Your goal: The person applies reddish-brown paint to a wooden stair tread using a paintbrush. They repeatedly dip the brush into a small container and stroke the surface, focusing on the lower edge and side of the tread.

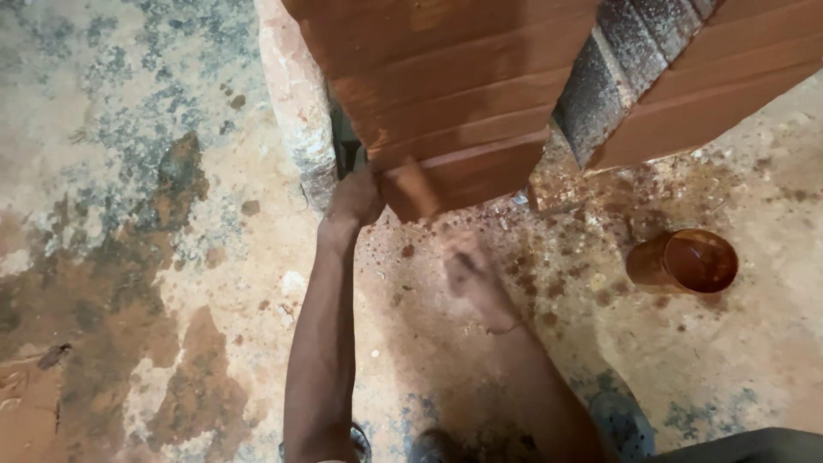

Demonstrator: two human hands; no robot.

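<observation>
Nearest to us, at the bottom edge, we see our dark shoes (446, 446) on the stained concrete floor (129, 257); from there our two bare forearms reach away from us toward the brickwork; our left hand (356, 195) rests at the lower left corner of the red-painted brick pillar (454, 103), its fingers tucked behind the edge, so we cannot tell whether it grasps anything or merely presses there; our right hand (467, 273) hovers lower, just below the pillar's bottom course, blurred by motion, and we cannot tell whether it is clenched, though something brownish, perhaps a brush or rag, seems smeared between it and the bricks; to the right of that hand, well apart, a small round container of red-brown paint (686, 261) stands upright on the floor, with spatters of the same colour around it; farther off, the pillar shows grooved, freshly coloured courses, with an unpainted grey-jointed strip (613, 77) beside it; a pale plastered edge (296, 94) runs along the pillar's left.
</observation>
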